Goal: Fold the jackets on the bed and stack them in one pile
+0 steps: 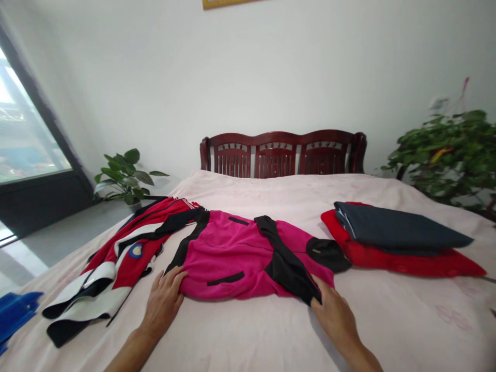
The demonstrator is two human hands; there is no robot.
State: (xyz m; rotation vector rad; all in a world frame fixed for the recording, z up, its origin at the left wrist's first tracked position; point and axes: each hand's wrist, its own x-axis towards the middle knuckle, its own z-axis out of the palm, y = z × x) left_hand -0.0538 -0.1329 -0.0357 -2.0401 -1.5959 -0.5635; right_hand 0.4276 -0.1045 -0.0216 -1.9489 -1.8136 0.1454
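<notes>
My right grip [335, 312] pinches the black sleeve [289, 266] of the magenta-and-black fabric jacket [228, 253], spread on pale-pink bedsheet [240, 336]; left grip [166, 292] on its edge, can't tell if pinched. Uneven pull could skew it, bunch creases, or nudge the folded red garment [403, 262] beside.

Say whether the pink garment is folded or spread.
Mostly spread: the pink garment lies broad on the bed, its near edge between the left hand and right hand.

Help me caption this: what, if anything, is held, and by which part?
The pink jacket: the right hand grips its black near edge; the left hand touches its near left corner, grip unclear.
</notes>
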